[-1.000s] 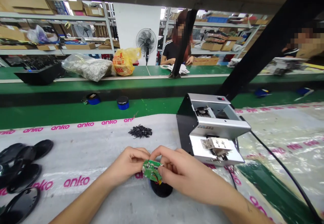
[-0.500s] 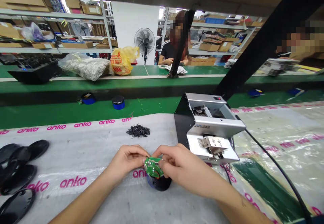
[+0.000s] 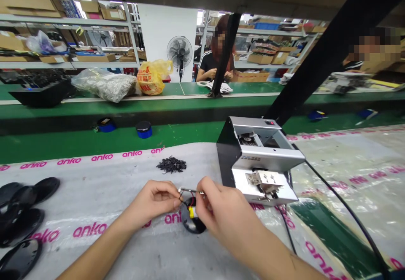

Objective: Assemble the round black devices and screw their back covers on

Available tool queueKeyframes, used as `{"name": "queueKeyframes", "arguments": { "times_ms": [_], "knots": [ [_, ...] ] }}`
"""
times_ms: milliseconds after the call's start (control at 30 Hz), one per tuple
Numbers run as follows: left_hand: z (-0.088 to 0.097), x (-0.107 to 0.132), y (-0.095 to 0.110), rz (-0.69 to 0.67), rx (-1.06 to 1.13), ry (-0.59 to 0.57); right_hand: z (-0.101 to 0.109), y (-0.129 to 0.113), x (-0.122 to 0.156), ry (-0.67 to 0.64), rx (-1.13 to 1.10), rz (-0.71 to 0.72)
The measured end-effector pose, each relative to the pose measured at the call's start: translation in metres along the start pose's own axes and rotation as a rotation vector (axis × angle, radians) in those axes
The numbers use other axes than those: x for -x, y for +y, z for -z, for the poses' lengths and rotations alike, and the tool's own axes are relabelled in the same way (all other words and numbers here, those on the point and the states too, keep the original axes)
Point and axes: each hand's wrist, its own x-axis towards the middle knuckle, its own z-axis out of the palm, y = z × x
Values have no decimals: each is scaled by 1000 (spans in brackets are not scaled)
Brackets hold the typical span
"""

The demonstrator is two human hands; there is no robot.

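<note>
Head: right hand (image 3: pixel 223 206) curled inward

Between the left hand (image 3: pixel 160 197) and right hand (image 3: pixel 221 208), one thin wire (image 3: pixel 192 198) is red, another black; yellow tape (image 3: pixel 191 212) marks a whitish part above a black round housing (image 3: pixel 193 227). Rows of pink "anko" lettering pattern the whitish plastic sheet (image 3: pixel 104 187) under both. Left of the left hand, glossy discs (image 3: pixel 22 257) are black; beyond it, a blue canister (image 3: pixel 144 133) has a black top. Past the right hand, the machine (image 3: pixel 268 153) is silver with a black side.
</note>
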Motion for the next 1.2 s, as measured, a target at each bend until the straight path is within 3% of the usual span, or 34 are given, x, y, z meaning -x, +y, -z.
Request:
{"name": "queueKeyframes", "arguments": {
  "times_ms": [100, 200, 300, 533, 767, 1000, 1200],
  "knots": [
    [6, -1, 2, 96, 77, -42, -2, 0, 4, 25, -61, 65],
    [12, -3, 2, 181, 248, 57, -2, 2, 5, -6, -190, 34],
    [16, -5, 0, 197, 350, 164, 1, 4, 6, -49, -329, 21],
    [20, -6, 2, 225, 422, 203, 9, 5, 4, -161, -508, 87],
    [18, -6, 2, 214, 413, 164, 10, 0, 2, -140, -443, 25],
    [13, -9, -1, 142, 500, 258, -19, -6, -5, -23, -176, 202],
    [12, -12, -4, 91, 553, 309, -33, -18, -15, -34, -3, 329]
  ]
}}
